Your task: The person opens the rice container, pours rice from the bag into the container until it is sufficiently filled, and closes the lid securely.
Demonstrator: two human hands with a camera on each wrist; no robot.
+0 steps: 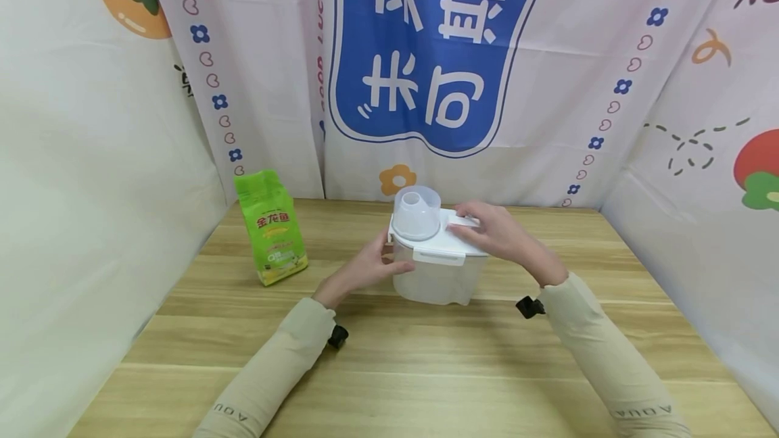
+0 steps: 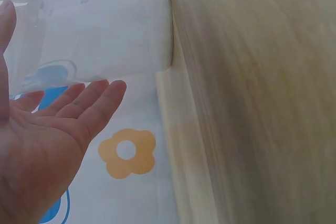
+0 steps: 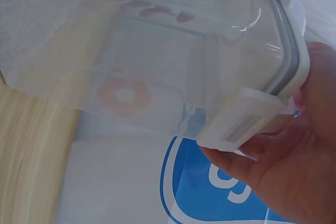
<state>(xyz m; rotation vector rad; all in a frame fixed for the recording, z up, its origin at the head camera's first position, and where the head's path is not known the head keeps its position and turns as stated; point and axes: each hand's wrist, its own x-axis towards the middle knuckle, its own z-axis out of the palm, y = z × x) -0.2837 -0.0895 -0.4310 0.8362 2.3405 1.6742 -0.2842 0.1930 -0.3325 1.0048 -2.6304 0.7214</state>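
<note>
A clear plastic storage container [image 1: 433, 284] stands on the table, with a white lid [image 1: 452, 242] on top. Over the lid's left part sits a clear cup [image 1: 420, 216]. My left hand [image 1: 364, 266] holds the container at its left side, thumb across the front and fingers behind. In the left wrist view, the fingertips lie against the clear wall. My right hand [image 1: 500, 232] grips the lid's right end, where a white flap shows between thumb and fingers. Seen from the right wrist, fingers touch the white latch [image 3: 241, 121] on the container's side.
To the left, a green packaged bag [image 1: 275, 238] stands upright on the wooden table [image 1: 389, 384]. A printed white cloth [image 1: 274, 73] hangs behind the table, and white cloth walls flank both sides. Small black devices [image 1: 529, 307] sit at both wrists.
</note>
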